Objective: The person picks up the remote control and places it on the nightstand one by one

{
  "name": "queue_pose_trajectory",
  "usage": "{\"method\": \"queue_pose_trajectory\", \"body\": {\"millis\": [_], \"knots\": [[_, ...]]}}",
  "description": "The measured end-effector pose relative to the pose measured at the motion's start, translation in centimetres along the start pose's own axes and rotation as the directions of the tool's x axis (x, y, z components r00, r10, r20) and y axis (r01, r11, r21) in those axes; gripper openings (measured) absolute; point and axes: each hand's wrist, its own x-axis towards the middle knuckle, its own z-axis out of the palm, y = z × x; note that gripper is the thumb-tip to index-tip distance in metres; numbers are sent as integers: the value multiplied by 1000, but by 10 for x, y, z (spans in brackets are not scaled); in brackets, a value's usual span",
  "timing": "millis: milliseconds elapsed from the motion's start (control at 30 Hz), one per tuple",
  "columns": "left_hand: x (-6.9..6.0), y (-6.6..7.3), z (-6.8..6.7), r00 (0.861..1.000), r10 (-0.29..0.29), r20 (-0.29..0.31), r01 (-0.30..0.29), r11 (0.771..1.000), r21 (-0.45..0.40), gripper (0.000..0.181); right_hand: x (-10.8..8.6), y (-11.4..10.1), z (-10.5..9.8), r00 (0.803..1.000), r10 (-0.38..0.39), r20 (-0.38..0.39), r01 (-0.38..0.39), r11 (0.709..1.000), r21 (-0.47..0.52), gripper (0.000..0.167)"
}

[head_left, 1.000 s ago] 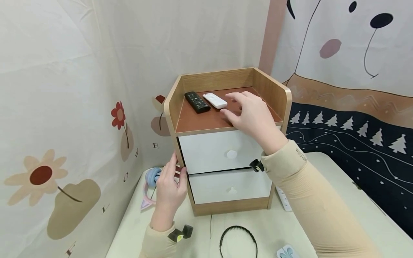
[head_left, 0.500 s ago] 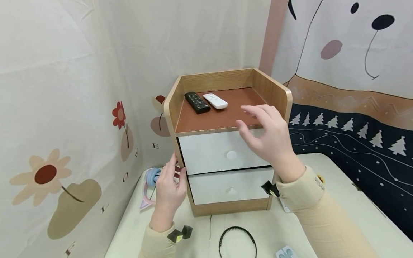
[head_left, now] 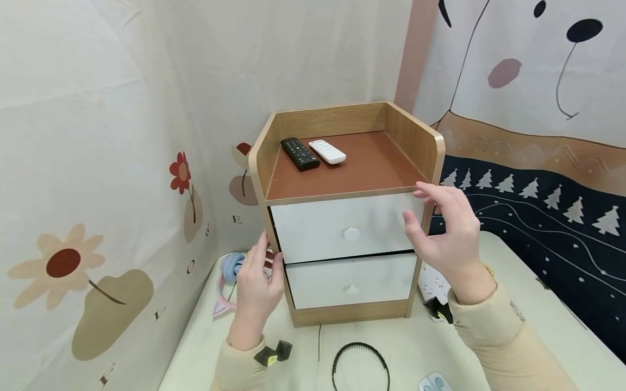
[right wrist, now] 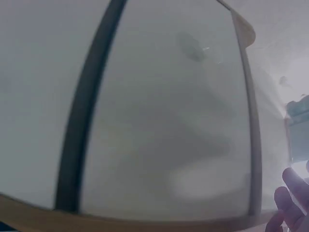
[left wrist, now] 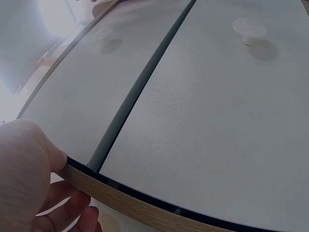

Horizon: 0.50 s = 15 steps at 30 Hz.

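A wooden cabinet (head_left: pixel 337 314) with two white drawers, an upper one (head_left: pixel 313 231) and a lower one (head_left: pixel 318 282), stands on the table. Both have round white knobs and look pushed in. My left hand (head_left: pixel 256 285) rests against the cabinet's left side, thumb at its front edge and fingers along the outside. My right hand (head_left: pixel 452 233) is at the right front edge, fingers spread and loosely bent, holding nothing; whether it touches the wood I cannot tell. On the brown top lie a black remote control (head_left: pixel 300 154) and a white remote control (head_left: pixel 327 152), side by side.
A black headband (head_left: pixel 361 345) lies before the cabinet, and a pale earphone case (head_left: pixel 434 382) sits to its right. Headphones in blue and pink (head_left: pixel 230 269) are at the left. A white patterned object (head_left: pixel 432 282) is partly hidden behind my right wrist. Printed curtains surround the table.
My right hand has drawn back from beside the white remote control, moving right and down to the cabinet's right front edge. The left hand and both remotes stay put.
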Motion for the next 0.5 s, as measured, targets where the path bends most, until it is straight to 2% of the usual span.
{"method": "queue_pose_trajectory", "body": {"millis": [267, 500], "knots": [[0, -1, 0, 1000, 4, -6, -4, 1000, -6, 60, -33, 22, -19, 1000, 18, -1, -18, 999, -42, 66], [1, 1, -1, 1000, 7, -5, -7, 1000, -8, 59, -67, 43, -35, 996, 94, 9, -92, 987, -130, 56]]}}
